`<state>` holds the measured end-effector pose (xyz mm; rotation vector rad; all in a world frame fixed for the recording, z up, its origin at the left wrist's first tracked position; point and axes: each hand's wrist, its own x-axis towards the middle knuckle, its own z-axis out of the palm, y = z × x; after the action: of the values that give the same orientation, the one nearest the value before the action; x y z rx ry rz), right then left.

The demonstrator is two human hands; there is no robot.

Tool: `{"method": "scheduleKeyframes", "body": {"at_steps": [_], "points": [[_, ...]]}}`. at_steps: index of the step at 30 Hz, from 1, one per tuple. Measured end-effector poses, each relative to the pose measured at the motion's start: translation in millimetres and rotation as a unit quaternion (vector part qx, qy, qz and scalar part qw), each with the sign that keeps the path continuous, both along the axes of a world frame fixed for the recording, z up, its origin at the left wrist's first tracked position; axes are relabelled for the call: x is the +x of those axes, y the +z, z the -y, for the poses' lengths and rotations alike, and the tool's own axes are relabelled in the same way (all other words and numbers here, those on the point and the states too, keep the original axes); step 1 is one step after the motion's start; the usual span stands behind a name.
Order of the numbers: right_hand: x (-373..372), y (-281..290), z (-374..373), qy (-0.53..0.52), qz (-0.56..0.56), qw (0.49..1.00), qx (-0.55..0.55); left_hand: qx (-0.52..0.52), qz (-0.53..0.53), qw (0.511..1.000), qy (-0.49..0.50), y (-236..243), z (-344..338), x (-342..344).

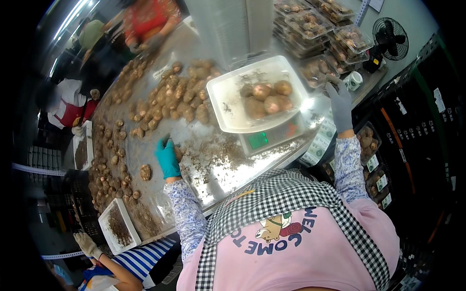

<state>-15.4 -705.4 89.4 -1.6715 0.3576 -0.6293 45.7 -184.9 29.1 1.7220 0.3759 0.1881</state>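
My left hand, in a teal glove, is closed round a brown taro above the metal table; the fingers partly hide it. My right hand, in a grey glove, reaches out to the right. Its fingers pinch the near corner of a clear plastic box filled with taros. Between my hands a white tray sits on a scale with a lit green display. Inside the tray, to its right, several taros lie grouped in what looks like a clear box.
A heap of taros covers the table's far left. Stacked filled boxes stand behind the scale, near a white cup and a black fan. Labels lie by the table edge. Co-workers stand at the far and left sides.
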Motion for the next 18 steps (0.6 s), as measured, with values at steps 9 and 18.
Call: {"method": "scheduleKeyframes", "body": {"at_steps": [9, 18], "points": [[68, 18, -19, 0.119, -0.153, 0.972, 0.131, 0.042, -0.079, 0.995, -0.049, 1, 44, -7], [136, -10, -31, 0.286, 0.054, 0.955, 0.062, 0.178, 0.059, 0.982, -0.037, -65, 73, 11]]}}
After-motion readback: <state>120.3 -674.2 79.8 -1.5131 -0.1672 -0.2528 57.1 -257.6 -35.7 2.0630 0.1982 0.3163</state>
